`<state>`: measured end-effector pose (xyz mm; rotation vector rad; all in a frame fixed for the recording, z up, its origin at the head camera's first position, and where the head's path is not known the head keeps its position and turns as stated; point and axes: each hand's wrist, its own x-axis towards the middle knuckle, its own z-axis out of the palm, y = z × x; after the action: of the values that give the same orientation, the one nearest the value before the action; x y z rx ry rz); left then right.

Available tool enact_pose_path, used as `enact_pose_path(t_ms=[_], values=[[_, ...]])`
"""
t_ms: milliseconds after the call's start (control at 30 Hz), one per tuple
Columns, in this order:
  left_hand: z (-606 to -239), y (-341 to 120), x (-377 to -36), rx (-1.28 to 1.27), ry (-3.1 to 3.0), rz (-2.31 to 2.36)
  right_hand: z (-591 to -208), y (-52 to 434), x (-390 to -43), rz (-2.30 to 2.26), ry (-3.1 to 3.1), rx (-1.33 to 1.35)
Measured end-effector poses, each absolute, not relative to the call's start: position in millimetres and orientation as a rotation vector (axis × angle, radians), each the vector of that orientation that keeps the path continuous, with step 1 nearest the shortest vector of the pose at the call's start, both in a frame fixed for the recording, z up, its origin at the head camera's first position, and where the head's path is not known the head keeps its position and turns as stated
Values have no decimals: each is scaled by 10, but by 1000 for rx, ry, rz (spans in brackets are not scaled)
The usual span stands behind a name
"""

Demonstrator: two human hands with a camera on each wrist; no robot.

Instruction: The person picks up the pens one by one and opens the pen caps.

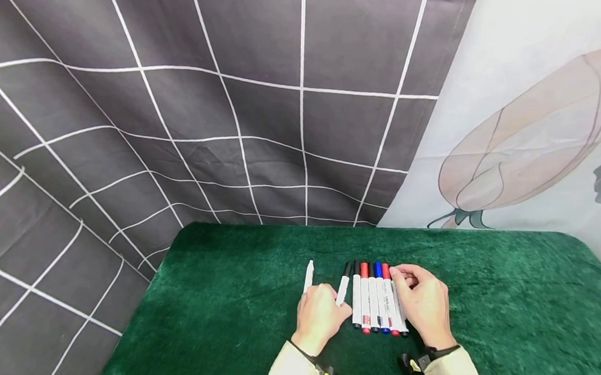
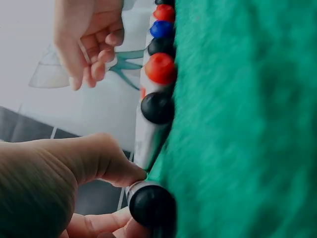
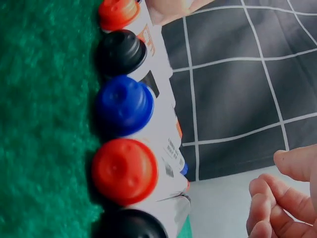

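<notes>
At lower centre, the left hand [image 1: 318, 314] pinches a smooth cylindrical marker [image 1: 343, 286] beside parallel white-barrelled markers [image 1: 373, 299] on the plush green counter [image 1: 206, 309]; the right hand [image 1: 425, 306], fingers loosely curled, grips nothing.

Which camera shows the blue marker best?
The head view: it shows the blue marker lengthwise, from cap to blue end. The right wrist view shows that end large, the rest foreshortened; the left wrist view, mainly that end, smaller.

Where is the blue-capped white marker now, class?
In the head view, the blue-capped white marker lies right of centre, between a black-capped white marker on its left and a red-capped white marker on its right.
</notes>
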<state>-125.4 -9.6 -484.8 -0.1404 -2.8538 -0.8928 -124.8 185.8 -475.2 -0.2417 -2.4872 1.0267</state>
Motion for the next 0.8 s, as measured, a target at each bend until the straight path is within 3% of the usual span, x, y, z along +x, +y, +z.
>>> enact_pose_path(t_ms=[500, 800], values=[[-4571, -234, -1213, -233, -2704, -765, -4590, 1835, -1209, 1522, -2634, 19], [-4483, -280, -1198, -432, -2672, -644, -4480, 1836, -1185, 1709, -2672, -66]])
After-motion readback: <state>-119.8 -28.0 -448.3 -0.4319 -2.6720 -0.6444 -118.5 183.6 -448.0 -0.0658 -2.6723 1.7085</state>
